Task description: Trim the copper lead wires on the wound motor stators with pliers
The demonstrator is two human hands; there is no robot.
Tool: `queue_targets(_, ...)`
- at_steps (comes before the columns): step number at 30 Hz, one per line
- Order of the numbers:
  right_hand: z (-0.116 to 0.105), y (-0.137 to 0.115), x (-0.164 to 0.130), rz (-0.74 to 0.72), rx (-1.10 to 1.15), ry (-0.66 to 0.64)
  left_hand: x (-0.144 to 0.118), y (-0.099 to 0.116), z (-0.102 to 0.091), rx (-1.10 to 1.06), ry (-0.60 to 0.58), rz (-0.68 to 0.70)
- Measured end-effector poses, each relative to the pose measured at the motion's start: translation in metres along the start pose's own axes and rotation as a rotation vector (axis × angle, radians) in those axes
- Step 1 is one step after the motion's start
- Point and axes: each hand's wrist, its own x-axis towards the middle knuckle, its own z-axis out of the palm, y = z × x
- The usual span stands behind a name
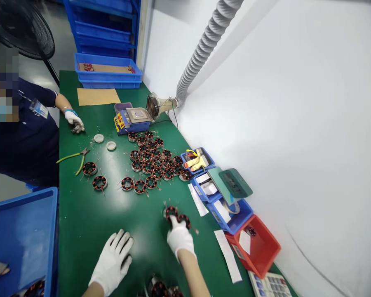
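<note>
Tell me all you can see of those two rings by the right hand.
The two rings are side by side over the green tabletop, dark with copper-coloured, coil-like segments and thin leads sticking out. The white-gloved right hand touches them with its fingers. Blur hides finer detail and whether they are lifted.

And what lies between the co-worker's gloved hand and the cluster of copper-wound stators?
In the head view, a small round white dish nearer the co-worker's gloved hand, then a second white dish nearer the copper-wound stators, both on the green tabletop.
</note>
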Motion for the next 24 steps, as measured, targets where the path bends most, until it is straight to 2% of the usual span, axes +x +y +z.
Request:
queue_targets(3,0.001,0.013,-0.031,-0.073,0.026,-0.098,0.000,0.001,-0.001,-0.001,0.012,-0.005)
queue_targets(5,-0.011,0.013,-0.028,-0.118,0.054,-0.055,0.001,0.001,-0.001,-0.001,0.017,-0.006)
queue_targets(8,-0.034,-0.010,0.003,-0.139,0.068,0.155,0.001,0.001,0.000,0.001,0.024,-0.007)
queue_targets(11,-0.049,-0.055,0.045,-0.193,0.028,0.312,0.001,0.000,0.001,0.009,0.027,-0.002)
queue_targets(14,-0.058,-0.096,0.082,-0.219,-0.033,0.349,0.000,-0.001,0.002,0.021,0.027,0.015)
queue_targets(17,-0.063,-0.118,0.105,-0.142,-0.092,0.300,0.001,-0.003,0.002,0.036,0.042,0.044)
queue_targets(20,-0.061,-0.121,0.109,-0.050,-0.136,0.261,0.002,-0.004,0.003,0.038,0.055,0.046)
queue_targets(24,-0.039,-0.103,0.079,-0.011,-0.187,0.235,0.002,-0.003,0.004,0.000,0.080,0.022)
